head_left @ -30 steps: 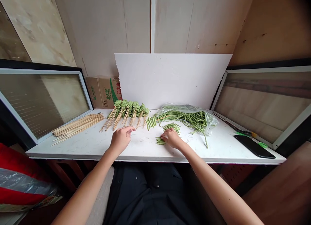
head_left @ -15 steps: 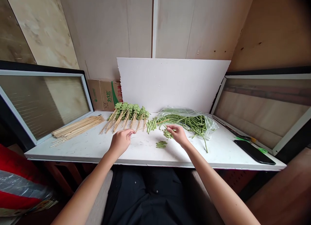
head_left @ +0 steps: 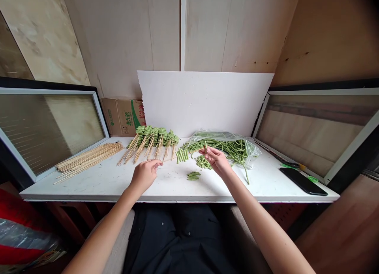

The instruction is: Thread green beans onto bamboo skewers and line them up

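Observation:
My left hand (head_left: 147,173) pinches the near end of a bamboo skewer (head_left: 170,159), held level above the table. Several short green bean pieces (head_left: 182,156) are threaded side by side along its middle. At the skewer's far tip, my right hand (head_left: 217,159) grips a single bean piece (head_left: 205,147) between thumb and fingers, upright against the tip. Below that hand lies a pile of cut bean pieces (head_left: 203,162), partly hidden by it. A smaller group of cut pieces (head_left: 193,175) lies closer to the front edge.
Filled bean skewers (head_left: 156,136) are stacked at the back left. Bare skewers (head_left: 89,157) lie at the left. Long beans (head_left: 227,147) spill from a clear plastic bag (head_left: 255,149). A black phone (head_left: 303,181) rests at the right, and a cardboard box (head_left: 122,117) stands behind.
My right hand has lifted from the pile with a bean piece and brought it to the skewer's tip. My left hand keeps hold of the skewer. The view has shifted slightly.

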Available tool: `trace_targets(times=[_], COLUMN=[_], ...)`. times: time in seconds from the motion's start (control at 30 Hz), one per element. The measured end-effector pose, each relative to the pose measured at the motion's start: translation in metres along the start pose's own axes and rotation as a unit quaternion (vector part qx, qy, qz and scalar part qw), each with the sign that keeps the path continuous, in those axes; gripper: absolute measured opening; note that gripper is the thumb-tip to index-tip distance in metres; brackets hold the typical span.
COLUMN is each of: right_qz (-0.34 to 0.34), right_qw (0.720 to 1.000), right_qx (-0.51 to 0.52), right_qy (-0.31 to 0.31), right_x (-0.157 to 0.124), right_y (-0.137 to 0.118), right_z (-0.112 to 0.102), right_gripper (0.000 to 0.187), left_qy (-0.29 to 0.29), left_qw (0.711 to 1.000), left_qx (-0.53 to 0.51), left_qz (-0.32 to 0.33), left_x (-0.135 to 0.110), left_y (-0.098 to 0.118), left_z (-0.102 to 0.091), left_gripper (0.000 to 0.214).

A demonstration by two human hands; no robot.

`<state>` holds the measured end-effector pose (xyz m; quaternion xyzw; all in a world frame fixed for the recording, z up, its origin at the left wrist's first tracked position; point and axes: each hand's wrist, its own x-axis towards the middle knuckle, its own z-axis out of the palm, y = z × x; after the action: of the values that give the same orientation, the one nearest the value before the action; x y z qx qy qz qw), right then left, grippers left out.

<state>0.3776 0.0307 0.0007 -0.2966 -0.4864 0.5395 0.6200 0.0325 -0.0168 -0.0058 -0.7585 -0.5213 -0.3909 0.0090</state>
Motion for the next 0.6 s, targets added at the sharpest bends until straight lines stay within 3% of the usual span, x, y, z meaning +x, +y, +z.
trace_targets(times=[0.6], right_qz=[-0.007], right_qw=[0.999], right_qx=[0.034], right_qy=[-0.005], right_x=[-0.0010], right_y=[-0.0002], right_z=[0.0031], right_gripper=[0.031], left_qy=[0.003], left_qw=[1.000], left_qx=[0.004], left_qz=[-0.006], left_x=[0.0005], left_y=[0.0002], left_z=[0.0009], left_gripper=[0.031])
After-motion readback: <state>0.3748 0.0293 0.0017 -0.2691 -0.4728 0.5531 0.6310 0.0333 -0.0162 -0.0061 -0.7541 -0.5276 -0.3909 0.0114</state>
